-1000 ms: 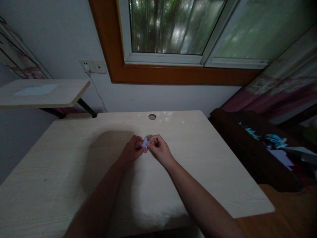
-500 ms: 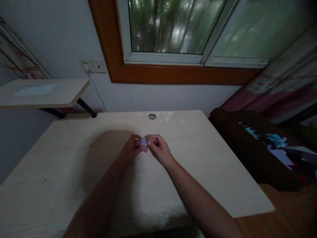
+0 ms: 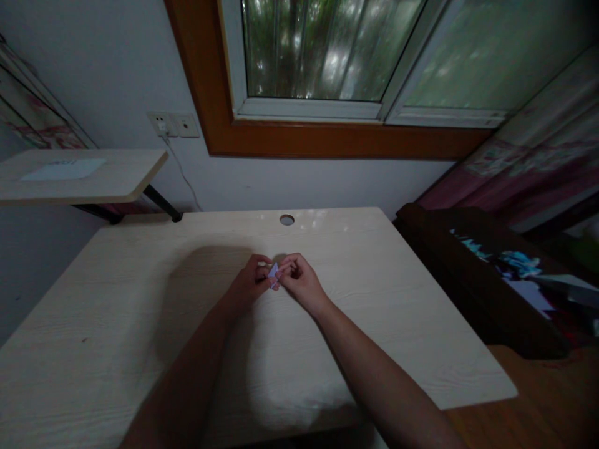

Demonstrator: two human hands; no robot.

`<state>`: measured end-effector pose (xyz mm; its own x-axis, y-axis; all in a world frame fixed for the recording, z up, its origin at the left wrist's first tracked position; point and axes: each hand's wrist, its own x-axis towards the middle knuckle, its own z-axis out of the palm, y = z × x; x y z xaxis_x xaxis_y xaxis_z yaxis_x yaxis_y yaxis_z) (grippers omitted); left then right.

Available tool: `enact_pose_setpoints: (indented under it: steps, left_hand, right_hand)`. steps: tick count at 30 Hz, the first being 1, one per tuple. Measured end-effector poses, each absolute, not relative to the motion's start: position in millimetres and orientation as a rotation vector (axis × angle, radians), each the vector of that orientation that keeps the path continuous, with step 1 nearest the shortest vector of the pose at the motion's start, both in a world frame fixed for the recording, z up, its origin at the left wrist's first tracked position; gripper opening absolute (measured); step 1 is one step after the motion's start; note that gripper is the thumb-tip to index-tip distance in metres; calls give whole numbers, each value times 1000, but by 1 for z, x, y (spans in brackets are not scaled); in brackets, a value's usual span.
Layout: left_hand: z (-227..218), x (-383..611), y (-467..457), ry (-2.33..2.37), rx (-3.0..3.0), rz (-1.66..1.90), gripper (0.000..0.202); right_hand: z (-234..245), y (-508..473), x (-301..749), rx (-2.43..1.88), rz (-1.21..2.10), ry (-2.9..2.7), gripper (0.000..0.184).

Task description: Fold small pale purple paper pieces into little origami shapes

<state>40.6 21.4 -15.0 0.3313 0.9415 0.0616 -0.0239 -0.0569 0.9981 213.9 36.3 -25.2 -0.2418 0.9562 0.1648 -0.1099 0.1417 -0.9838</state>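
A small pale-purple piece of folded paper [image 3: 273,273] is held between my two hands over the middle of the desk. My left hand [image 3: 249,278] pinches it from the left, thumb at its lower edge. From the right, my right hand [image 3: 299,278] grips its other side between thumb and fingertips. Fingers cover part of the paper, so its full shape is hidden.
The pale wooden desk [image 3: 374,337] has a round cable hole [image 3: 287,220] near its back edge. A raised shelf [image 3: 140,168] with a white sheet [image 3: 65,169] stands at the back left. To the right, a dark brown piece of furniture [image 3: 449,268] bears papers and turquoise items.
The folded paper has turned slightly between my fingertips and shows a more pointed, triangular face. Both hands stay in nearly the same place.
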Motion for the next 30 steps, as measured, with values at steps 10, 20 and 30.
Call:
enact_pose_setpoints:
  steps: [10,20,30]
  left_hand:
    - [-14,41,22,867,1360,1008,36]
    - [-12,42,21,862,1364,998,37]
    - [-3,42,18,886,1409,883,40]
  right_hand:
    - [-27,37,214,-871,1293,-1335,23]
    - [-21,38,213,-853,1354,-1347,43]
    - [-22,36,213,-914,1226,-1289,31]
